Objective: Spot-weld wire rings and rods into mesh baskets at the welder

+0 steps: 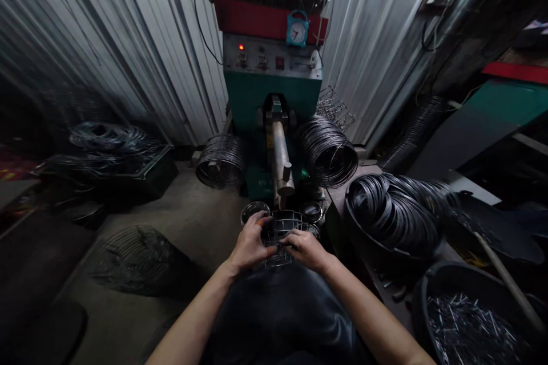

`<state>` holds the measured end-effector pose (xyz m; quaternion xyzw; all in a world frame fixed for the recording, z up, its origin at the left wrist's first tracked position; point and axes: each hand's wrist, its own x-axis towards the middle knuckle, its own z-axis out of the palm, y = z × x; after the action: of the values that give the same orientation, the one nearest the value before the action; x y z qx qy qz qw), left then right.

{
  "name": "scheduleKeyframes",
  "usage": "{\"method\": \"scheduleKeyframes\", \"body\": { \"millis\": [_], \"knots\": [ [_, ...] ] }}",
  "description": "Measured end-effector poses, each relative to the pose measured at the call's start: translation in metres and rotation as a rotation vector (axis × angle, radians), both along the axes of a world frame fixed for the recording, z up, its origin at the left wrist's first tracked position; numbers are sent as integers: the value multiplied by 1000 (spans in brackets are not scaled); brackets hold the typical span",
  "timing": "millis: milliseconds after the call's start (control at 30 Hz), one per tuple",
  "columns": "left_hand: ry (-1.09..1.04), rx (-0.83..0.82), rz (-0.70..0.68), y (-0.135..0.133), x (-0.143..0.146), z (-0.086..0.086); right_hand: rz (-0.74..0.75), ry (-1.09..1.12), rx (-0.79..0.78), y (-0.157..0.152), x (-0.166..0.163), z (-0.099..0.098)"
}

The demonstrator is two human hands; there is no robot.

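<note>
L hand (252,242) & R hand (307,247) w/ grip on wire cage (286,224), coils (396,214) in blk tub (363,234), bits (471,325) in bkt (422,303)

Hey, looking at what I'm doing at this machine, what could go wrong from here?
Your left hand and right hand are near the tapered tip of the grey cylindrical metal arm; if it moved, it might pinch them. The small glowing red light suggests the green metal machine may be powered. The silvery curved wire-grid piece in your hands could slip or scratch.
</note>
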<state>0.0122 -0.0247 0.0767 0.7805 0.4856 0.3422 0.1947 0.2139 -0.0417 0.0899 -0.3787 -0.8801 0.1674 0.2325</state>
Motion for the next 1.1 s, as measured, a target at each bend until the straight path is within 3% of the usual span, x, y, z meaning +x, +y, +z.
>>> {"method": "scheduleKeyframes", "body": {
  "millis": [333,800,1000,1100],
  "knots": [
    [6,-49,45,22,3,15,-16,25,5,25,-1,12],
    [36,-65,111,38,10,23,-141,88,-11,39,-6,2],
    [25,-48,132,38,9,20,-357,332,42,24,5,-9],
    [29,-49,132,39,8,20,-375,363,5,23,9,-9]
  ]
}}
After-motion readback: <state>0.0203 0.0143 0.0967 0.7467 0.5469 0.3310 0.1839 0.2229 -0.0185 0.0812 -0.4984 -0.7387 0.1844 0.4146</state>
